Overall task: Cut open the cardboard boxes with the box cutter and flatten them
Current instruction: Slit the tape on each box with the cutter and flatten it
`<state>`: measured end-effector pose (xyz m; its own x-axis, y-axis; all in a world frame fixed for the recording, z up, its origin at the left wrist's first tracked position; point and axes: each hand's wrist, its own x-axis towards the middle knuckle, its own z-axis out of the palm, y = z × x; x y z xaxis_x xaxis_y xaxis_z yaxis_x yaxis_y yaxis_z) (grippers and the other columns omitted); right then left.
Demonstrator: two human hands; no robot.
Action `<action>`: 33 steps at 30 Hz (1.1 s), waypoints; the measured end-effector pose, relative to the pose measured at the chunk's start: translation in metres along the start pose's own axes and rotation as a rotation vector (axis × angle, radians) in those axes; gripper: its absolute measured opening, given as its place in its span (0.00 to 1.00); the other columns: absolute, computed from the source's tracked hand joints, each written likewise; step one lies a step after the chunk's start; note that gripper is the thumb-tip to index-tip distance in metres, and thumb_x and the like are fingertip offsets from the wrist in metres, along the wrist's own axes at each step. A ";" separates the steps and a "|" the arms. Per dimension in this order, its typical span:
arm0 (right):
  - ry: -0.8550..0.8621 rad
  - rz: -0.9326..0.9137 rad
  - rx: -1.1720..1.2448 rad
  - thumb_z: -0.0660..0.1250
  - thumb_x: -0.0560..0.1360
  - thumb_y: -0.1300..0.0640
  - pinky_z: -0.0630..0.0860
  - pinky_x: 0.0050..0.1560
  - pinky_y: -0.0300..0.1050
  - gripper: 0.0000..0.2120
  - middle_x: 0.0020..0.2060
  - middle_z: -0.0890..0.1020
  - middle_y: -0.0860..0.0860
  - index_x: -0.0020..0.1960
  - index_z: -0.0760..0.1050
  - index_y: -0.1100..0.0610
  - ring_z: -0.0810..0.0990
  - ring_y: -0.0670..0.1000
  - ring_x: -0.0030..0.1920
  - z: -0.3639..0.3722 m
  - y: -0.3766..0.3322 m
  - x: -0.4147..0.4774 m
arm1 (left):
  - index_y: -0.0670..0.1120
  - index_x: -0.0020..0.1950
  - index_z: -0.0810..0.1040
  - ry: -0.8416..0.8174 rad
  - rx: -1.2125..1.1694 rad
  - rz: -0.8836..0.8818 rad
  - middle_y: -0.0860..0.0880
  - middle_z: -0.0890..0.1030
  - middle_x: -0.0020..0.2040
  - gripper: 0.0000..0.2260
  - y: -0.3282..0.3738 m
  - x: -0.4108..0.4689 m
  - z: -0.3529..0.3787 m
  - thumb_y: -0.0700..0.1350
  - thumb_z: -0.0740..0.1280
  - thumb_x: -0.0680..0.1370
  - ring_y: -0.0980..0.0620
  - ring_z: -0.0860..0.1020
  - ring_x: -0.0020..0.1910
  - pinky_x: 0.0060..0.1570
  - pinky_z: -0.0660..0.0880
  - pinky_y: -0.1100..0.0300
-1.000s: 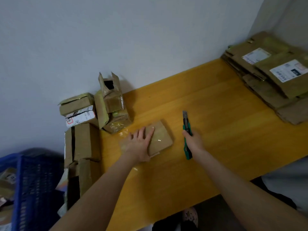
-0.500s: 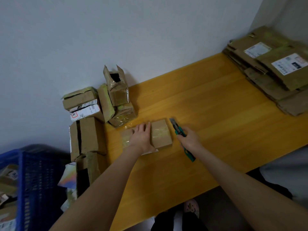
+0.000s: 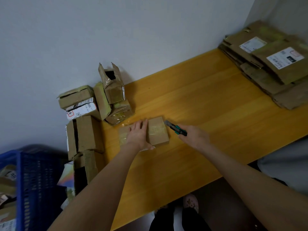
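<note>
A small taped cardboard box (image 3: 157,131) lies flat on the yellow wooden table (image 3: 208,110). My left hand (image 3: 139,135) presses on its left half with straight fingers. My right hand (image 3: 195,136) grips a green and black box cutter (image 3: 175,128), whose blade tip sits at the box's upper right corner. A pile of unopened and half-open boxes (image 3: 93,112) stands at the table's left end. A stack of flattened boxes (image 3: 270,64) lies at the far right.
A blue plastic crate (image 3: 28,184) holding more packages stands low at the left. The white wall runs close behind the table. Below the table's front edge I see my legs and a slipper (image 3: 191,201).
My right hand swung the box cutter leftward until its tip reached the small box's right corner. My left hand shifted a little on the box and kept pressing it.
</note>
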<state>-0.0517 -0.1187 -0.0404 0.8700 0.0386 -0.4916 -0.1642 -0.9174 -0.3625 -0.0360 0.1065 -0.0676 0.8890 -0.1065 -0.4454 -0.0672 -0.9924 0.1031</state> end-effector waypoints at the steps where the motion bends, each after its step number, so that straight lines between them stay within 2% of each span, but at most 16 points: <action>1: -0.018 -0.006 0.003 0.59 0.81 0.47 0.73 0.39 0.42 0.23 0.60 0.79 0.47 0.75 0.60 0.40 0.79 0.51 0.52 -0.002 0.001 0.001 | 0.49 0.80 0.44 0.000 -0.001 -0.002 0.45 0.51 0.78 0.57 0.000 0.000 0.000 0.60 0.78 0.64 0.43 0.50 0.77 0.76 0.50 0.44; 6: -0.056 -0.047 0.004 0.58 0.82 0.50 0.74 0.38 0.45 0.23 0.58 0.79 0.49 0.76 0.59 0.43 0.79 0.52 0.47 -0.004 0.002 0.005 | 0.49 0.80 0.44 -0.014 0.016 -0.005 0.45 0.51 0.78 0.56 0.001 0.002 -0.001 0.60 0.77 0.65 0.43 0.49 0.78 0.76 0.51 0.45; 9: -0.064 -0.052 -0.017 0.58 0.82 0.51 0.71 0.33 0.43 0.24 0.57 0.79 0.50 0.76 0.58 0.44 0.75 0.51 0.42 -0.002 0.002 0.004 | 0.49 0.80 0.43 -0.026 0.025 -0.012 0.44 0.49 0.79 0.55 0.003 0.001 -0.002 0.60 0.77 0.66 0.43 0.48 0.78 0.76 0.50 0.45; 14: -0.062 -0.049 -0.044 0.58 0.82 0.50 0.73 0.37 0.43 0.24 0.56 0.80 0.50 0.77 0.57 0.45 0.77 0.51 0.45 0.003 0.001 -0.002 | 0.49 0.80 0.42 -0.034 0.032 -0.022 0.44 0.48 0.79 0.55 0.004 0.000 -0.003 0.60 0.76 0.66 0.43 0.48 0.78 0.76 0.50 0.46; 24: -0.068 -0.028 -0.049 0.57 0.82 0.50 0.70 0.30 0.41 0.26 0.53 0.80 0.50 0.77 0.55 0.46 0.75 0.48 0.39 0.009 0.003 -0.008 | 0.48 0.80 0.41 -0.040 0.040 0.003 0.44 0.48 0.79 0.56 0.002 0.000 -0.002 0.61 0.76 0.67 0.43 0.47 0.78 0.76 0.50 0.46; 30: -0.079 -0.050 -0.061 0.58 0.82 0.50 0.74 0.44 0.44 0.26 0.61 0.77 0.51 0.78 0.55 0.48 0.78 0.52 0.54 0.016 0.010 -0.017 | 0.48 0.80 0.41 -0.053 0.045 0.006 0.43 0.48 0.79 0.55 0.002 0.001 -0.003 0.61 0.76 0.67 0.43 0.47 0.78 0.76 0.50 0.45; 33: -0.098 -0.053 -0.039 0.59 0.82 0.51 0.77 0.50 0.46 0.26 0.62 0.77 0.52 0.78 0.55 0.48 0.78 0.54 0.56 0.018 0.013 -0.020 | 0.48 0.80 0.41 -0.053 0.050 0.012 0.43 0.48 0.79 0.55 0.002 0.001 -0.004 0.60 0.76 0.67 0.43 0.48 0.78 0.76 0.50 0.45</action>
<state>-0.0794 -0.1248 -0.0494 0.8268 0.1239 -0.5486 -0.0997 -0.9277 -0.3599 -0.0336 0.1051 -0.0647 0.8625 -0.1205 -0.4914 -0.1016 -0.9927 0.0651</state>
